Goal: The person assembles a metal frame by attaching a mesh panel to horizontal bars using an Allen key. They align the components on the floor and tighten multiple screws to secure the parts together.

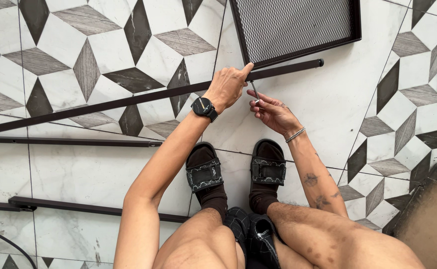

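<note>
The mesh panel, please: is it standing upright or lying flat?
Lying flat: the mesh panel rests face-up on the tiled floor, beside a dark metal bar.

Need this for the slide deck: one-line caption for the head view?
Crouched on a patterned tile floor, left hand steadies a dark metal bar while right hand holds a hex key at it.
</note>
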